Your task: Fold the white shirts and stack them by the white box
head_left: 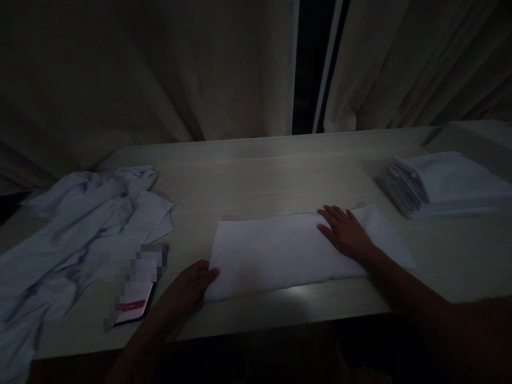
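Observation:
A white cloth (272, 253), folded into a long strip, lies flat on the pale wooden desk near its front edge. At the strip's left end, my left hand (196, 281) pinches the edge, its thumb on top and the other fingers partly hidden beside and under it. My right hand (344, 229) rests flat on the cloth toward the right, palm down, with the fingers spread toward the far edge. Beyond that hand, the right end of the strip shows a slight crease.
Crumpled white cloths (92, 213) are heaped at the left, hanging over the front edge. A phone (138, 290), partly blurred out, lies between the heap and my left forearm. Folded white cloths (452, 181) are stacked at the right. Curtains (160, 69) hang behind the desk (256, 176).

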Tool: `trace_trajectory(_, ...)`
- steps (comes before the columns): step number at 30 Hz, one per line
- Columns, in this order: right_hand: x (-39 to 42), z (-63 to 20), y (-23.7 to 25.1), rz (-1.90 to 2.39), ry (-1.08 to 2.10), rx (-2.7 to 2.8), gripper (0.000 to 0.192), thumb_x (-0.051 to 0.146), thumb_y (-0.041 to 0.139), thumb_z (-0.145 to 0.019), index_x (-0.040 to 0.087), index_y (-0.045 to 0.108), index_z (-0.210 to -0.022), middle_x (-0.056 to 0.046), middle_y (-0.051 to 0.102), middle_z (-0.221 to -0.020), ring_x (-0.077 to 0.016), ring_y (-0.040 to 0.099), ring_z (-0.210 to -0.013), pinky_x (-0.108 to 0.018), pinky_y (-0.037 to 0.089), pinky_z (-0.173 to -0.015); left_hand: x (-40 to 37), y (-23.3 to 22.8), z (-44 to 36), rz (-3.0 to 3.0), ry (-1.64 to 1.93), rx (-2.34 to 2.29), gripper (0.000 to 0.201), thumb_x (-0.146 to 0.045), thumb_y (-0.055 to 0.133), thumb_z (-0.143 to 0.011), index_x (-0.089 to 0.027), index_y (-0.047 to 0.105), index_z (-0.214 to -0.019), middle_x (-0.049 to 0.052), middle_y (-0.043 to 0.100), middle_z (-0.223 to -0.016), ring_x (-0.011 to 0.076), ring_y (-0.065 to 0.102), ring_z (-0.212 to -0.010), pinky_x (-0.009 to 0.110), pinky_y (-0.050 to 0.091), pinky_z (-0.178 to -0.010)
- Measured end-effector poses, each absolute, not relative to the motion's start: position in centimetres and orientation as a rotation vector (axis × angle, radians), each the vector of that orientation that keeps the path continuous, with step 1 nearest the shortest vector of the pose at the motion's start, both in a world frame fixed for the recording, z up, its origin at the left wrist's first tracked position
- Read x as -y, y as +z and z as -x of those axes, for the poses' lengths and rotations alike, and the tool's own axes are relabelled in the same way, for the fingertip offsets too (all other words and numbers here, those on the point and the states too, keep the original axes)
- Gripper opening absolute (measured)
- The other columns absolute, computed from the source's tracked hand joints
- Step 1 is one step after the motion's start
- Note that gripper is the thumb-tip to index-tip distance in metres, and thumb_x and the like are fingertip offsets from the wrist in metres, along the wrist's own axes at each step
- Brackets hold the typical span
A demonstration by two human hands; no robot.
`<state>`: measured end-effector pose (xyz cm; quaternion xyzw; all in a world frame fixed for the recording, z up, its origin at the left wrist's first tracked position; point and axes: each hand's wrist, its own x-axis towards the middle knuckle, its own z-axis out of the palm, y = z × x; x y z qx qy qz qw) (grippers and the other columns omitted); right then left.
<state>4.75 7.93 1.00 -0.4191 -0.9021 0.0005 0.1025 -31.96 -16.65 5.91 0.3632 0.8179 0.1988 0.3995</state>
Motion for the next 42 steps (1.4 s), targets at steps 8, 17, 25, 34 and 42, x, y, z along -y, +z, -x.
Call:
trace_trajectory(8, -8.2, -4.9, 0.4, 1.242, -0.009, 2.664, 0.057, 0.060, 0.023, -0.099, 0.034, 0.035, -0.148, 0.000, 0.036, -0.155, -0.0278, 0.032, -0.142, -0.054, 0.025, -0.115, 15.8, 4.8, 32.1, -1.104, 0.452, -2.200, 0.038, -0.059, 0.051, -0.077, -0.022, 0.054, -0.069, 0.004, 0.063, -0.069, 0.0219, 0.058, -0.065, 0.032, 0.037, -0.061)
trace_trajectory(17, -5.9, -3.3, 1.7, 1.172, -0.119, 2.620, 0.060, 0.057, 0.027, -0.099, 0.027, 0.030, -0.151, -0.005, 0.026, -0.159, -0.0289, 0.021, -0.147, -0.057, 0.015, -0.118, 14.6, 5.9, 33.1, -0.962, 0.653, -2.410, 0.055, -0.066, 0.063, -0.069, -0.018, 0.063, -0.097, 0.009, 0.070, -0.092, 0.0247, 0.066, -0.079, 0.035, 0.046, -0.070)
trace_trajectory(25, -5.5, -2.6, 0.6, 1.181, -0.075, 2.641, 0.058, 0.055, 0.024, -0.101, 0.024, 0.039, -0.146, -0.009, 0.037, -0.154, -0.0294, 0.033, -0.142, -0.056, 0.027, -0.113, 12.4, 6.5, 31.5, -0.995, 0.841, -2.368, 0.041, -0.059, 0.063, -0.072, -0.019, 0.065, -0.081, 0.007, 0.070, -0.081, 0.0226, 0.065, -0.075, 0.032, 0.043, -0.066)
trace_trajectory(34, -5.4, -2.5, 0.8, 1.184, -0.071, 2.642, 0.057, 0.055, 0.023, -0.101, 0.025, 0.040, -0.146, -0.009, 0.040, -0.152, -0.0289, 0.034, -0.141, -0.054, 0.028, -0.113, 11.7, 5.8, 31.4, -0.769, 0.981, -2.247, 0.035, -0.054, 0.064, -0.071, -0.021, 0.056, -0.079, -0.002, 0.057, -0.059, 0.0148, 0.051, -0.051, 0.028, 0.035, -0.049)
trace_trajectory(42, -5.7, -2.6, 0.6, 1.209, -0.073, 2.663, 0.059, 0.056, 0.021, -0.100, 0.024, 0.040, -0.146, -0.009, 0.040, -0.153, -0.0279, 0.034, -0.141, -0.053, 0.028, -0.113, 11.4, 6.3, 31.5, -0.574, 1.189, -2.059, 0.049, -0.052, 0.068, -0.065, -0.017, 0.063, -0.098, 0.002, 0.066, -0.072, 0.0177, 0.060, -0.059, 0.030, 0.045, -0.052)
